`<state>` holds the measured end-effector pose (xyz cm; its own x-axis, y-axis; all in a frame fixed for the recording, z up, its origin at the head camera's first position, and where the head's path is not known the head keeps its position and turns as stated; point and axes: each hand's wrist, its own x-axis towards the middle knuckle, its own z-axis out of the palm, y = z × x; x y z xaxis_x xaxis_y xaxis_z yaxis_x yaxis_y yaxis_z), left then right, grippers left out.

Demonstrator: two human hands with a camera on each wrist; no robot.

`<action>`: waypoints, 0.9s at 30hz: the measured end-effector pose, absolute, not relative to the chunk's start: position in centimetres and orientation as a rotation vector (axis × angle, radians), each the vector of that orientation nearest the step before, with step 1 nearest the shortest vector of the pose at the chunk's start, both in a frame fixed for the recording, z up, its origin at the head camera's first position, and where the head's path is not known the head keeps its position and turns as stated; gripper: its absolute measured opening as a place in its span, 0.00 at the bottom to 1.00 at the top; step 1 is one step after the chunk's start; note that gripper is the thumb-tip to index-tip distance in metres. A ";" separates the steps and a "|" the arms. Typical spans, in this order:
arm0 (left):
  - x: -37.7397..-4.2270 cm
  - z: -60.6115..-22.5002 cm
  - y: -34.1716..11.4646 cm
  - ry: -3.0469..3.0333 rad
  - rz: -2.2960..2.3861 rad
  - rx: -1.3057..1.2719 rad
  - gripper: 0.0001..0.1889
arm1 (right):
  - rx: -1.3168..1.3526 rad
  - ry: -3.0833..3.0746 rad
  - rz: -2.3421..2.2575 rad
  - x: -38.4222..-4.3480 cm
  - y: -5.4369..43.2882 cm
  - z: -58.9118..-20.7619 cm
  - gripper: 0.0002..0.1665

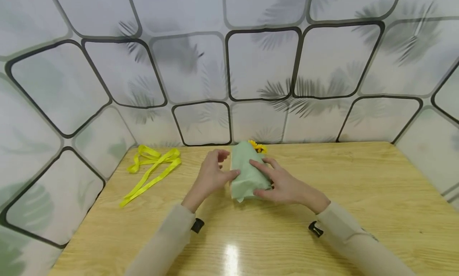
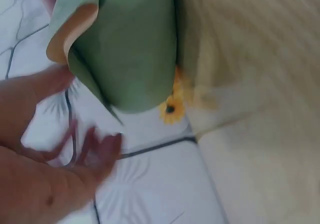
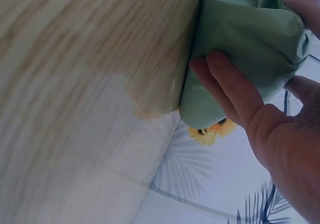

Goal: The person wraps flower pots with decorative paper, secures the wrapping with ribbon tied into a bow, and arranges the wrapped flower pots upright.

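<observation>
A bouquet wrapped in pale green paper (image 1: 244,170) lies on the table, and yellow sunflowers (image 1: 261,148) poke out at its far end. My right hand (image 1: 283,184) holds the wrap from the right, fingers spread over its top and side and thumb near its close end. On the other side, my left hand (image 1: 211,174) has its thumb at the paper's left edge. Its other fingers are loosely bent and off the paper. In the left wrist view, a loose paper flap (image 2: 82,26) curls up, showing a tan inner side, and the left fingers are blurred.
A yellow ribbon (image 1: 173,155) lies in loose loops at the table's back left. The wooden table (image 1: 358,212) meets a patterned backdrop (image 1: 265,64) just behind the flowers. A black piece sits at each sleeve cuff.
</observation>
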<state>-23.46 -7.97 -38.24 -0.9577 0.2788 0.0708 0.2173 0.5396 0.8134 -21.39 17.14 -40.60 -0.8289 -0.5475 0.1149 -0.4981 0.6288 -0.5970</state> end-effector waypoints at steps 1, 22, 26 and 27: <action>-23.3 -38.1 -8.1 2.772 1.340 0.602 0.23 | -0.894 2.765 -0.980 -21.4 17.1 -40.7 0.49; -22.9 -37.5 -8.1 2.744 0.867 1.320 0.14 | -1.234 2.831 -0.893 -21.4 18.3 -39.2 0.38; -22.8 -37.8 -7.7 2.810 0.797 1.356 0.13 | -1.333 2.815 -1.021 -21.7 17.9 -40.1 0.32; -22.8 -37.9 -7.5 2.833 0.767 1.368 0.13 | -1.343 2.831 -1.040 -21.8 17.7 -40.4 0.30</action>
<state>-22.80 -7.55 -37.91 -0.6390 0.7147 0.2843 0.7605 0.5318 0.3726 -21.78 17.74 -40.36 -0.6584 -0.6428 0.3917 -0.7434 0.4739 -0.4719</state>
